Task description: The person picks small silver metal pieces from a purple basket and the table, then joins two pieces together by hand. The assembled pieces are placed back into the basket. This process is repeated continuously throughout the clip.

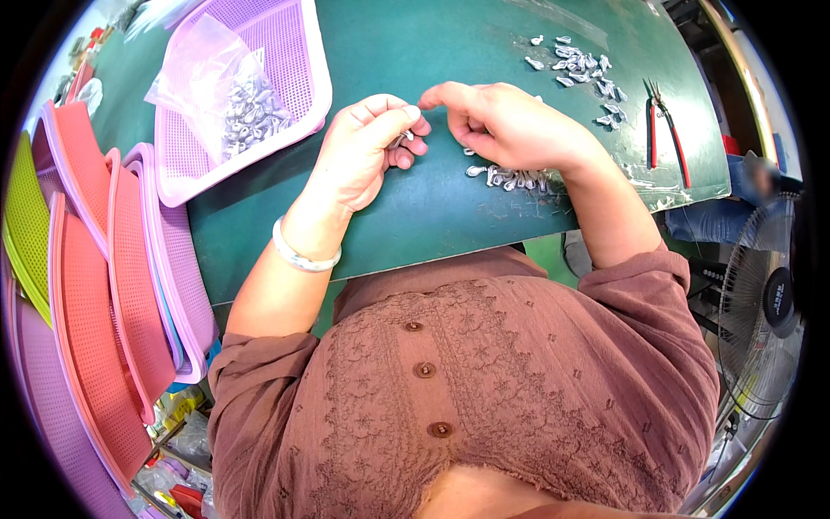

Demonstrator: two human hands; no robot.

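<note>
While the left hand point(367, 143) pinches a small silvery metal piece point(403, 137) between thumb and forefinger, the right hand point(501, 125) curls in from the other side, its fingertips just beside the left thumb, fingers bent and narrow; whether it grips anything of its own cannot be told. The piece lies between the two hands, slightly nearer the left, and its long axis seems to run roughly across toward the right hand, though it is too small to be sure. Directly under the right wrist sits a small heap of similar metal pieces point(510, 178) on the green tabletop point(415, 225), close enough for either hand to reach. A looser scatter of pieces point(584, 73) lies farther off to the right, with red-handled pliers point(666, 130) beyond it. To the left, a lilac mesh basket point(303, 52) holds a clear plastic bag of parts point(229, 95), well apart from the hands. Nothing stands between the hands and the heap.
</note>
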